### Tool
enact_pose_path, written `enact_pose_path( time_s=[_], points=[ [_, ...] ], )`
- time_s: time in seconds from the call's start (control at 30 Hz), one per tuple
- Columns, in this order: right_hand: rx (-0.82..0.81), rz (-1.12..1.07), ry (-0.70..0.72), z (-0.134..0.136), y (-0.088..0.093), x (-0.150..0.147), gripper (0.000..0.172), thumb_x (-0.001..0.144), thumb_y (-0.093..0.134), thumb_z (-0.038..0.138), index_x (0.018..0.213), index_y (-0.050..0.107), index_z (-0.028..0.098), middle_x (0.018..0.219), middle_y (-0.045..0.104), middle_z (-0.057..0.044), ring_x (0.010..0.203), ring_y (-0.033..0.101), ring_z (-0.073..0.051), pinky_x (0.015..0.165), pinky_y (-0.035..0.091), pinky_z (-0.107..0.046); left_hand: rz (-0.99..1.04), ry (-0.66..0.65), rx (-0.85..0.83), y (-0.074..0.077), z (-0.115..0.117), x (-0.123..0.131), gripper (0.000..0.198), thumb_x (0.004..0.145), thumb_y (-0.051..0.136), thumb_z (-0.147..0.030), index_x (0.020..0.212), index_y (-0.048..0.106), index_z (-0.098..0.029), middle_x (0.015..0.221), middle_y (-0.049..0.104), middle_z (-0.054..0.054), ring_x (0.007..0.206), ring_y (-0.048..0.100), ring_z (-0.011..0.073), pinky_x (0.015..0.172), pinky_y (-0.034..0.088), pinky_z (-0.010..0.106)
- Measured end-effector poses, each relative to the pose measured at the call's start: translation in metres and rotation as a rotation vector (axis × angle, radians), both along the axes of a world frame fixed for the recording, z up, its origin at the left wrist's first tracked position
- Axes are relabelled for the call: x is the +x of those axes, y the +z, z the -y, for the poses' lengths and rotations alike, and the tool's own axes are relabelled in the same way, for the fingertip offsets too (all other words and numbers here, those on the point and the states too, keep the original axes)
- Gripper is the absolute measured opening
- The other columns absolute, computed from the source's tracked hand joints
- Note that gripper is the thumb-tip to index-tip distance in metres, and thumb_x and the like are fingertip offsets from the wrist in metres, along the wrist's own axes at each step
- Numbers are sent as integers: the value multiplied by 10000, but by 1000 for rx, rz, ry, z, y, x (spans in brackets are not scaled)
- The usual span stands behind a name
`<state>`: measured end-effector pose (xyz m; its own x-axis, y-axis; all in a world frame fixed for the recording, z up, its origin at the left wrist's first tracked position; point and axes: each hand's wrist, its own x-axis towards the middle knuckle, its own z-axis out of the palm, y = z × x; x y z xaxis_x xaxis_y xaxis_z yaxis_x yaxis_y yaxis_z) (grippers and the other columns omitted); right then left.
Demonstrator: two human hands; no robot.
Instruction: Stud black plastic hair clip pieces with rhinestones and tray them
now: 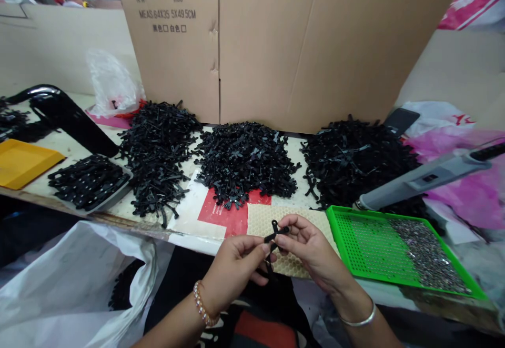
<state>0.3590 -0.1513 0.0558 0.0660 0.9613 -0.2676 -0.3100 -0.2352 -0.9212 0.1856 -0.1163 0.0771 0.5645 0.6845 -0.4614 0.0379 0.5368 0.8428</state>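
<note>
Both of my hands meet over the front edge of a honeycomb-patterned mat (292, 224). My left hand (246, 258) pinches the lower part of a small black plastic piece (274, 227) with thin arms and round holed ends. The fingers of my right hand (305, 242) grip its upper part; I cannot tell whether it is one piece or two pieces joined. Close to my right hand lies a green perforated tray (355, 253) filled with small metal screws (430, 253). Beyond the mat is a heap of small black parts (244, 158).
More black parts are heaped at left (158, 148) and right (351, 158). A grey electric screwdriver (426, 177) rests across the green tray's far edge. At left stand a tray of black strips (89, 182), a yellow tray (27, 161) and a black curved lamp (71, 116). A large carton (268, 48) closes the back.
</note>
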Motion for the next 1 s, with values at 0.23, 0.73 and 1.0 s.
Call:
enact_pose_path(
  time_s=[0.23,0.73,1.0],
  points=[
    [-5,-13,-41,-2,-4,-6,395,667,837,333,936,596,173,710,579,14,608,526,-91,559,446,-186,-25,3,-12,2,-1,-1,419,689,688,-511,774,690,-100,746,643,64,623,563,112,510,511,195],
    [9,-10,-109,-3,-8,-12,439,668,828,357,988,588,177,710,582,12,624,552,-115,576,456,-217,74,27,-114,-1,-1,1,375,685,729,-461,777,690,-100,774,654,72,604,558,97,498,524,182],
    [16,-63,-96,-4,-11,-15,422,703,808,338,1017,571,185,762,593,4,691,579,-126,601,454,-211,106,4,-135,1,-3,-1,353,706,723,-435,783,693,-92,769,658,73,612,571,100,490,519,170]
  ],
)
